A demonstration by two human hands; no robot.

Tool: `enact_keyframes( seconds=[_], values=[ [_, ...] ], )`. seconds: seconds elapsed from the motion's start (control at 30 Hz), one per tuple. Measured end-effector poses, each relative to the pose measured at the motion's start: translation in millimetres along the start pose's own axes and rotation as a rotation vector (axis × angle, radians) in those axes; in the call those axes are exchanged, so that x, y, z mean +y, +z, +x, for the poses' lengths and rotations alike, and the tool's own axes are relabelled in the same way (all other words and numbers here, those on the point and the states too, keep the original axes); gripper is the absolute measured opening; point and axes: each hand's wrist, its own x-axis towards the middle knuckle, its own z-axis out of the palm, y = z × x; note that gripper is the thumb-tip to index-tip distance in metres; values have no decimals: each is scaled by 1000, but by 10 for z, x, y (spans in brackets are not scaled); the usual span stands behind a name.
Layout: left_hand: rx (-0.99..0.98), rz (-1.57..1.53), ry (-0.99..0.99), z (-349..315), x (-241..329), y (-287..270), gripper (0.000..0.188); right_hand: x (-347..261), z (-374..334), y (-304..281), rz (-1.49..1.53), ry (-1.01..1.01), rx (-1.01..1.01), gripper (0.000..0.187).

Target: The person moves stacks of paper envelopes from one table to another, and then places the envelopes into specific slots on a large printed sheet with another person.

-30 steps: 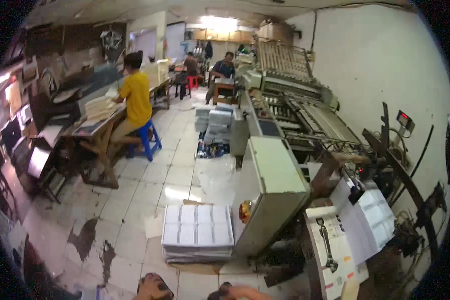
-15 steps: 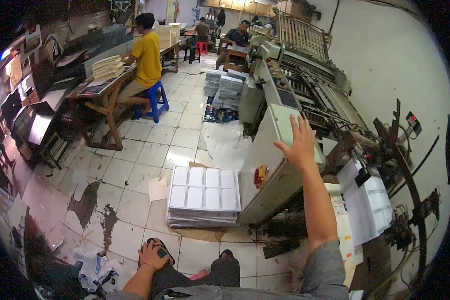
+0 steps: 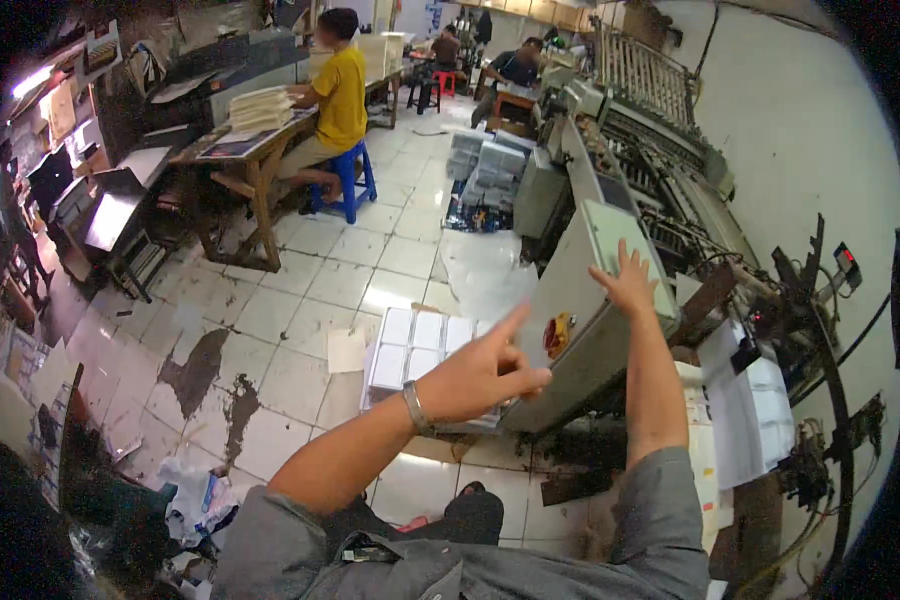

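Far left, a dark desk (image 3: 110,215) crowded with screens sits against the wall, and beyond it a wooden table (image 3: 235,165) carries a pile of printed sheets (image 3: 260,108), with a seated person in a yellow shirt (image 3: 340,95) working at it on a blue stool (image 3: 352,185). Down on the worn tile floor (image 3: 300,300) lies a flat stack of white paper bundles (image 3: 415,345), just beside the machine's foot. Now the left hand (image 3: 485,375): it is raised in mid-air over that stack, index finger out, thumb up, the other fingers curled in, gripping nothing, a metal bracelet (image 3: 415,405) on the wrist. Moving right, the pale grey machine cabinet (image 3: 580,330) with its round yellow-and-red knob (image 3: 558,335) stands tilted in view, and the right hand (image 3: 630,285) is spread flat, palm down, pressed on the cabinet's top panel (image 3: 620,250). It reads as a steadying or reaching moment at the machine, one hand braced on the housing, the other free and gesturing toward it. A further move here would call for the left hand to close the gap to the cabinet face while the right stays planted. Far right, printed sheets (image 3: 755,420) hang off the delivery end among black levers and cables (image 3: 820,330).
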Motion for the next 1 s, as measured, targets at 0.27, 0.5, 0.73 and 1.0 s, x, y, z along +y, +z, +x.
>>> enact_keyframes(
  seconds=[0.27,0.5,0.73,1.0],
  values=[
    [-560,592,11,-276,-616,663,72,635,-113,-47,252,-106,293,106],
    [-409,970,-732,-1953,-2188,101,85,-639,-1184,-804,854,-853,-624,68],
    [-44,914,-832,-2488,-2657,567,80,-286,-2118,-1927,593,-614,82,62],
    [16,913,-788,-3242,-2809,1021,81,291,-2069,-1511,77,-351,113,36]
  ],
)
